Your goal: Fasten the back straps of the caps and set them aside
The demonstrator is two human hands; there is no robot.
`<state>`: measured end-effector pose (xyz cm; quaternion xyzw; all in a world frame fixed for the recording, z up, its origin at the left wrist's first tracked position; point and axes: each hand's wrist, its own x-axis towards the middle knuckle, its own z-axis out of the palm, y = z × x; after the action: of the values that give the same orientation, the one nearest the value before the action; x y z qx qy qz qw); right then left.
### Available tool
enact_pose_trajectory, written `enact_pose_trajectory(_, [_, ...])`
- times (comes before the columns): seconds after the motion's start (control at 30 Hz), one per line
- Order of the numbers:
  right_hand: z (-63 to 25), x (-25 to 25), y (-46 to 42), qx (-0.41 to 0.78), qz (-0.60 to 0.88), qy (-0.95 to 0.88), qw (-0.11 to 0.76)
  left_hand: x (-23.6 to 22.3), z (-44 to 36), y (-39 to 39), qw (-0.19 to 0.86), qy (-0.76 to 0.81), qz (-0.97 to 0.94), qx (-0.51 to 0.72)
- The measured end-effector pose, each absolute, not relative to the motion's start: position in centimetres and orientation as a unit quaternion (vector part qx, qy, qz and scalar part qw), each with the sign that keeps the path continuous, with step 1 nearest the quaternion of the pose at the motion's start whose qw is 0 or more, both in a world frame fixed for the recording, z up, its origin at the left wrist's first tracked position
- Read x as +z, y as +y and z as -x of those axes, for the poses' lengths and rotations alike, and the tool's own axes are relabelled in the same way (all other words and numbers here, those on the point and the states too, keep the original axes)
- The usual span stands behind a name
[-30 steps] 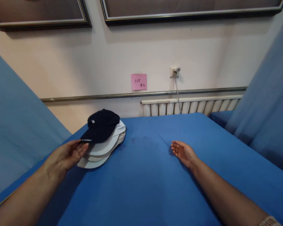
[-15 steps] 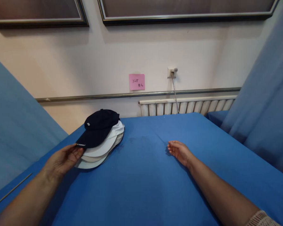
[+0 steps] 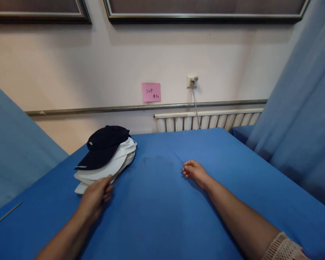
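A stack of several baseball caps sits on the left of the blue-covered table [image 3: 151, 216]. On top is a dark navy cap [image 3: 105, 144] with a small emblem and white lettering on its brim edge. Under it show a white cap [image 3: 108, 169] and paler grey-beige ones, brims toward the near left. My left hand [image 3: 97, 193], slightly blurred, is closed with curled fingers in front of the lower brims and hides part of them; nothing shows in it. Right of the middle, my right hand [image 3: 194, 171] rests low over the table, fingers curled in and thumb against them, with nothing visible inside.
Blue curtains hang at the left [image 3: 18, 155] and right [image 3: 295, 119]. Behind the table are a radiator [image 3: 208, 121], a metal rail [image 3: 113, 108], a socket with a plugged-in cord [image 3: 191, 82] and a pink note [image 3: 151, 92]. A thin stick-like strip [image 3: 5, 215] lies at the left.
My left hand has let go of the navy cap's brim and moved right and nearer, past the lower brims, its fingers closing. My right hand has shifted slightly left, its fingers curling more. The view has turned slightly right.
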<state>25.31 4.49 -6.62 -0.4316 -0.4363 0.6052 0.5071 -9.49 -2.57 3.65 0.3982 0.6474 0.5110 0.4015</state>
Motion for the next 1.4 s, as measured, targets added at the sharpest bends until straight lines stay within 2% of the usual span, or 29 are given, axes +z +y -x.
enact_pose_trajectory(0.07, [-24.8,-7.0,4.6,0.581,0.444,-0.476,0.488,2.0,5.8,-2.5,0.444,0.617,-0.482,0.435])
enact_pose_trajectory(0.17, [-24.2,-7.5,4.5,0.541,0.453,-0.536,0.463,-0.1,0.3,-1.4,0.408,0.589,-0.622,0.316])
enact_pose_trajectory(0.33, [-24.0,-8.2,4.6,0.481,0.463,-0.601,0.439,-2.3,-5.8,1.5,0.383,0.544,-0.693,0.279])
enact_pose_trajectory(0.57, [-24.0,-8.1,4.6,0.403,0.487,-0.66,0.406,-2.6,-5.7,2.2,0.328,0.489,-0.771,0.244])
enact_pose_trajectory(0.87, [-24.0,-6.7,3.6,0.376,0.474,-0.686,0.404,-2.0,-5.0,1.9,0.361,0.466,-0.775,0.229])
enact_pose_trajectory(1.03, [-24.3,-4.5,2.4,0.409,0.46,-0.652,0.443,-0.3,-4.1,1.2,0.337,0.469,-0.786,0.222])
enact_pose_trajectory(1.17, [-25.4,0.3,1.3,0.354,0.442,-0.644,0.514,4.0,-2.3,0.9,0.301,0.492,-0.778,0.25])
enact_pose_trajectory(1.3, [-26.5,6.5,0.4,0.279,0.374,-0.606,0.644,9.3,-0.8,0.4,0.344,0.46,-0.719,0.391])
enact_pose_trajectory(1.4, [-26.6,9.7,-0.3,0.252,0.326,-0.592,0.692,11.9,-0.5,-0.2,0.37,0.424,-0.656,0.504])
